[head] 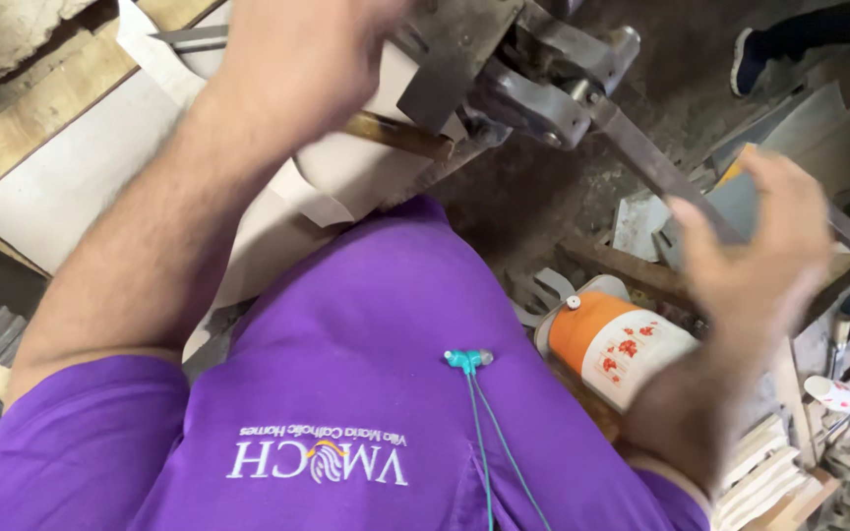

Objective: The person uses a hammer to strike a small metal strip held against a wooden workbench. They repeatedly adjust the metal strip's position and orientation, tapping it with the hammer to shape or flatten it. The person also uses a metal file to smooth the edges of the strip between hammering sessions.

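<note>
Left hand (pixel 297 59) reaches forward, arm extended; right hand (pixel 755 231) hovers, fingers spread.

Orange-white jug (pixel 614 344) on floor; teal earphone cord (pixel 484 433); scrap sheets (pixel 759 472).

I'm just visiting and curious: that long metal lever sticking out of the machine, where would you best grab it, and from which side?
Probably the free outer end of the lever, far from its pivot on the machine. The bar is flat, narrow and slopes down to the right, so fingers can wrap it from above. The right hand is blurred there, open around it.
</note>
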